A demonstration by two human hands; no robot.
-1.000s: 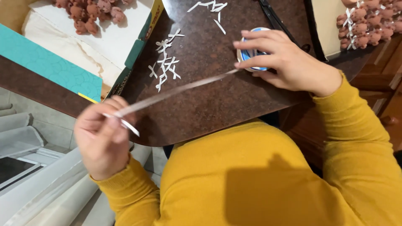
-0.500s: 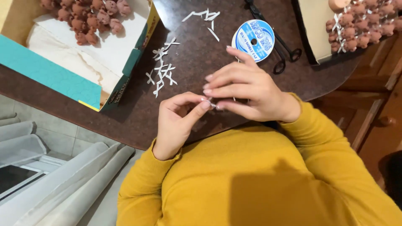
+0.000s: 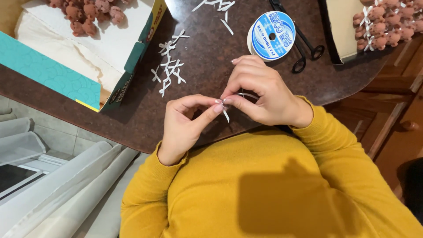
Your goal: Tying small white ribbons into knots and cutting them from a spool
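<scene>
Head view looks down on two hands meeting just above the near edge of a dark brown bench [image 3: 211, 57]. Left hand [image 3: 187, 125] and right hand [image 3: 260, 90] are each clenched on a short piece of thin white ribbon [image 3: 226, 115], pinched between thumb and forefinger where the fingertips touch; one short end hangs below the pinch and a small loop arcs toward the right palm. Such ribbon looks very light, limp and smooth, so it would likely slip or untwist unless taken right at the fold, close to the fingertips, with a firm pinch and not along its loose tail. Beyond the hands, a blue-and-white ribbon spool [image 3: 271, 35] lies flat on the bench, with black scissors [image 3: 304, 48] just beside it. Further left, a scatter of small white ribbon bows [image 3: 169, 70] lies on the bench, and a few cut strips [image 3: 220, 9] sit near the far edge. An open teal-sided box [image 3: 57, 75] at the left holds small brown figures [image 3: 88, 15] on white paper; a tray [image 3: 341, 26] at the right holds more of them, some with white bows.
</scene>
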